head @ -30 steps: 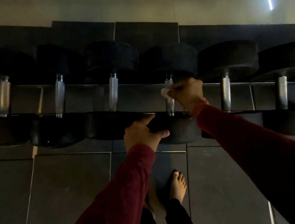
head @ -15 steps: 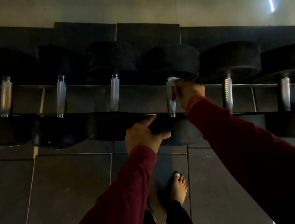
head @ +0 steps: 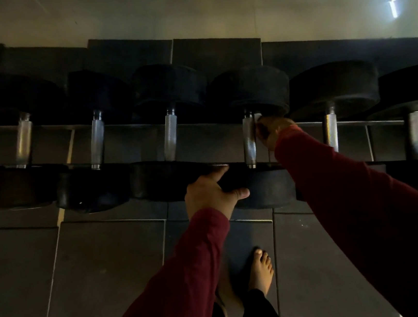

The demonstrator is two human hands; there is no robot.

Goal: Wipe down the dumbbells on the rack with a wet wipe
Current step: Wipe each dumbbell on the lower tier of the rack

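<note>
Several black dumbbells with knurled silver handles lie side by side on a low rack. My right hand grips a white wet wipe against the far end of one dumbbell's handle, just under its far head. Most of the wipe is hidden by my fingers. My left hand rests on the near head of that dumbbell, thumb along its side and fingers straight over the top edge.
More dumbbells flank this one, such as a handle to the left and one to the right. Dark rubber floor tiles lie below, with my bare foot on them. A pale wall runs behind.
My right hand with the wipe has moved from the middle of the handle toward its far end, under the far head. My left hand has stayed on the near head.
</note>
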